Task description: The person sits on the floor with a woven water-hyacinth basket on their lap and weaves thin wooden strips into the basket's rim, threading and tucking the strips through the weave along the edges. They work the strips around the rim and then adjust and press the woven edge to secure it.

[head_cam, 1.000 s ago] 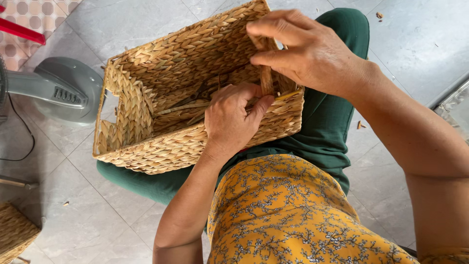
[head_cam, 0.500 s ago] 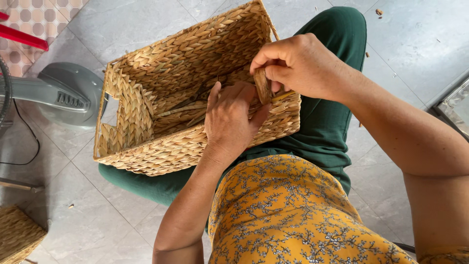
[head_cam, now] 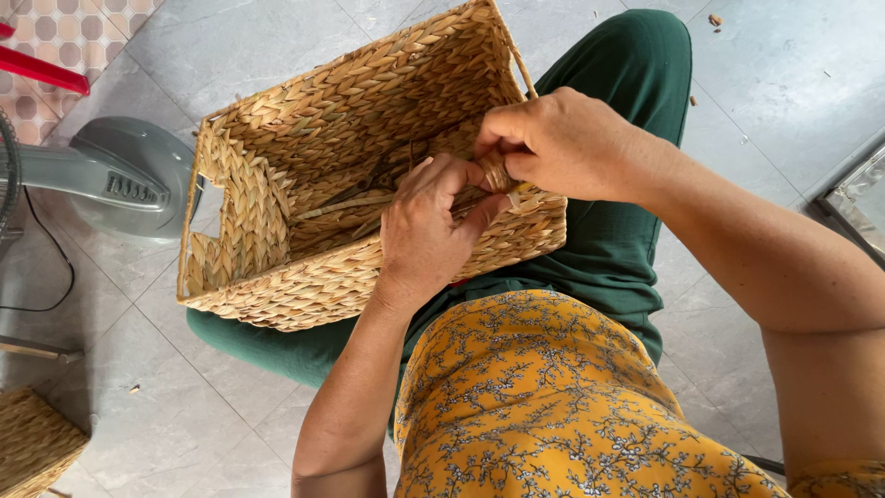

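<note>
both hands [head_cam: 498,184] pinch straw strand [head_cam: 499,172] at woven basket [head_cam: 304,203] rim.

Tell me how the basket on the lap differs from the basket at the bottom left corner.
The basket on the lap shows whole, while the corner basket is cut off by the frame. The lap one rests on green trouser legs; the corner one sits on the tiled floor. Both hands, left and right, work at the lap basket's rim; nobody touches the corner one. Both are woven from straw-coloured fibre.

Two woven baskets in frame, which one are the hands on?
The large rectangular basket on the lap; both hands work at its near rim. The other basket sits untouched on the floor at bottom left.
</note>
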The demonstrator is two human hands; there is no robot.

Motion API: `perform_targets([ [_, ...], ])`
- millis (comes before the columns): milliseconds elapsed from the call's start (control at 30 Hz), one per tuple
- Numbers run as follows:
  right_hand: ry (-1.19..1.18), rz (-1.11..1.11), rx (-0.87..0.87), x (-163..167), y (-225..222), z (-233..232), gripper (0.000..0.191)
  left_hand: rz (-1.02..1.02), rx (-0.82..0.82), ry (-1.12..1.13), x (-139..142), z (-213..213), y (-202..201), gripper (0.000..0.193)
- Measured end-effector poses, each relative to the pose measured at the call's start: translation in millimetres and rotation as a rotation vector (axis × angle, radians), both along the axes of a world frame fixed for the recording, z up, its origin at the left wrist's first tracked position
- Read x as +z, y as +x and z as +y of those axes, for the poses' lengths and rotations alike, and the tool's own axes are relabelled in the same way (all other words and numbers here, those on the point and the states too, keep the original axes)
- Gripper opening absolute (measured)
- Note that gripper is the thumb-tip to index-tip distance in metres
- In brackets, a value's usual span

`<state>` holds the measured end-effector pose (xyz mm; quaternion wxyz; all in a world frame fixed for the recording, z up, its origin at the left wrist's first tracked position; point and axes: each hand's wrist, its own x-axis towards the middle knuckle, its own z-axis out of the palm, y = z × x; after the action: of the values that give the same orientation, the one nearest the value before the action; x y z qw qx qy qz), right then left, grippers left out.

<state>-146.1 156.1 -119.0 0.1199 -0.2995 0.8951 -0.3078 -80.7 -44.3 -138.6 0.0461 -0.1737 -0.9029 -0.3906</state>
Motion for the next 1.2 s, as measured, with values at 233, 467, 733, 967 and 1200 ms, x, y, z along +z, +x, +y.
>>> perform_targets([
  [233, -0.062, 0.105, 0.098, 25, 14, 27, 0.038, -0.087, 0.059, -0.038, 2, 4, -4, 0.023],
  [467, -0.125, 0.425, 0.044, 16, 58, 23, 0.029, -0.261, 0.064, -0.047, 8, 6, -9, 0.025],
  [733, -0.463, 0.408, 0.042, -18, 78, 27, 0.014, -0.245, 0.084, -0.022, 12, 9, -8, 0.030],
  [967, -0.495, 0.339, -0.011, -22, 84, 33, 0.024, -0.260, 0.089, -0.079, 9, 10, -8, 0.028],
  [1200, -0.608, 0.106, -0.107, -41, 86, 47, 0.013, -0.157, 0.017, 0.011, 6, 5, -6, 0.022],
])
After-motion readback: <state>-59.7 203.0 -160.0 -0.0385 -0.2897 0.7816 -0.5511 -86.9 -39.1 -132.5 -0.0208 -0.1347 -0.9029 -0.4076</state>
